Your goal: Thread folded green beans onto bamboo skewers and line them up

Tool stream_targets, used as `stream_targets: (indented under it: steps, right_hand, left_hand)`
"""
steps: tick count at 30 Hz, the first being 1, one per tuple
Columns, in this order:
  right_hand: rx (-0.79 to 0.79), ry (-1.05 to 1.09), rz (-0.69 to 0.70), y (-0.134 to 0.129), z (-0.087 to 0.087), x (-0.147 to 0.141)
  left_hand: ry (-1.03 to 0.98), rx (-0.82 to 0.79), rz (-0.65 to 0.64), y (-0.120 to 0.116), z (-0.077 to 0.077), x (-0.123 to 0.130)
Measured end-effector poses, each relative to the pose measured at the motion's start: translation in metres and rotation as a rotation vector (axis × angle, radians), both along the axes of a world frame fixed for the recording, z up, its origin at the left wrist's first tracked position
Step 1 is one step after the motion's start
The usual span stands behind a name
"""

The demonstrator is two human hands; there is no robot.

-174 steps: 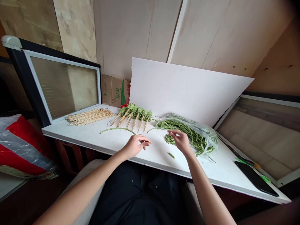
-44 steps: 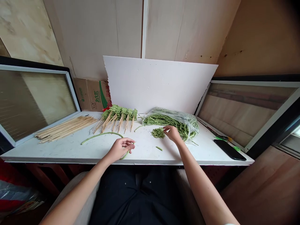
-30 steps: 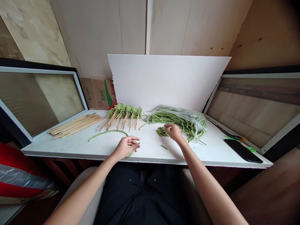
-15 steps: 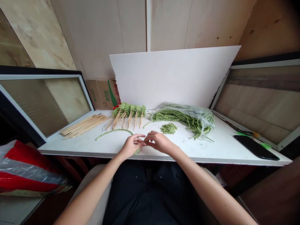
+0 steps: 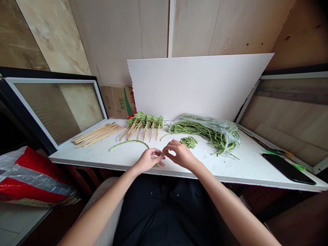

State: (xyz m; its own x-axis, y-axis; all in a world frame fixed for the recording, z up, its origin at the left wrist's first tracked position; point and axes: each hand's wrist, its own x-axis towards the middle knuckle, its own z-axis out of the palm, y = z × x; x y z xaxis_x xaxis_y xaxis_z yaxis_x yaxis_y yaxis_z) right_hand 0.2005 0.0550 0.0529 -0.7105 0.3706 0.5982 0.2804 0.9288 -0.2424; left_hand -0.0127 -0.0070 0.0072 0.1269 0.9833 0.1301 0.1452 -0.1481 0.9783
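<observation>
Near the table's front edge, my left hand (image 5: 150, 160) is closed on a long green bean (image 5: 128, 141), which arches out over the white table to the left. Its other part shows below my fingers. My right hand (image 5: 178, 153) touches the left one, thumb and fingers pinched on the bean's end. Just beyond my right hand lies a small pile of cut bean pieces (image 5: 189, 141). Further back, a clear plastic bag (image 5: 225, 127) holds long green beans (image 5: 202, 131). Skewers threaded with bean pieces (image 5: 146, 120) are stacked at the back, left of the bag.
Bare wooden skewers (image 5: 98, 134) lie on the table's left side. A cardboard box (image 5: 118, 102) stands behind them. At the right are a black phone (image 5: 288, 168) and a green ring (image 5: 299, 167). A white board (image 5: 200, 87) leans at the back. Framed panels flank the table.
The whole view has shifted, with the table's things appearing further right. My hands remain together, and the fingers have changed position slightly around the bean.
</observation>
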Motion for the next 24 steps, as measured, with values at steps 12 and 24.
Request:
stream_targets:
  steps: [12, 24]
  right_hand:
    - [0.082, 0.013, -0.063, 0.0, -0.007, -0.006]
    - [-0.49, 0.301, 0.17, 0.004, -0.02, -0.013]
  left_hand:
    - [0.153, 0.184, 0.119, -0.006, 0.006, 0.007]
    - [0.1, 0.226, 0.027, -0.009, 0.009, 0.008]
